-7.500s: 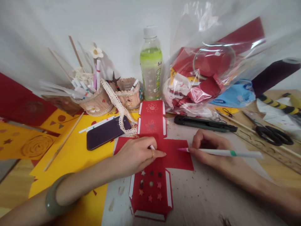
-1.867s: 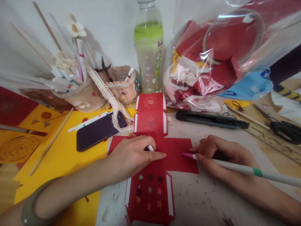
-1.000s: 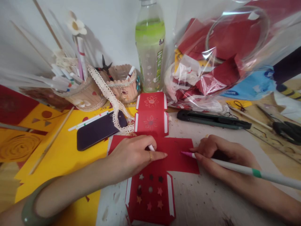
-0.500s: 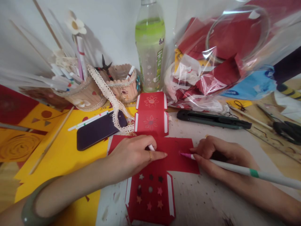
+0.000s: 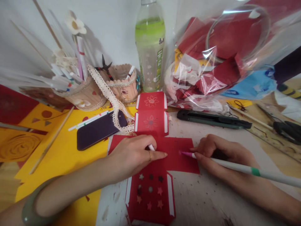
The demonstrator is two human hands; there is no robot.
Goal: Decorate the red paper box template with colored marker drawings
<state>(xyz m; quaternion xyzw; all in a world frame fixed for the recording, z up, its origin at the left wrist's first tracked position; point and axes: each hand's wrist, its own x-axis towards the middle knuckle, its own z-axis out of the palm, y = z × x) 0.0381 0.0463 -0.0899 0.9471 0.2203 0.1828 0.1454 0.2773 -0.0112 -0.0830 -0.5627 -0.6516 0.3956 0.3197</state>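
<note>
A red paper box net (image 5: 178,163) in a cross shape lies flat, with white strips along several flaps, flower drawings on the two far panels and small stars and dots on the near one. My left hand (image 5: 136,152) rests on its middle, index finger stretched out on the paper. A small white cylinder, apparently a marker cap (image 5: 151,147), pokes out between that hand's curled fingers. My right hand (image 5: 218,153) grips a white marker (image 5: 235,165) with a green band. Its pink-purple tip meets the right panel beside a faint mark.
A dark phone (image 5: 101,130) and yellow paper (image 5: 63,153) lie at left, with lace ribbon (image 5: 110,97) nearby. Behind stand stick-sided pen holders (image 5: 89,94), a bottle (image 5: 150,53) and a plastic bag of scraps (image 5: 207,72). A utility knife (image 5: 211,119) and scissors (image 5: 288,130) lie at right.
My right hand and the marker have shifted slightly to the right, the tip staying at the right panel. My left hand and the box net hold still.
</note>
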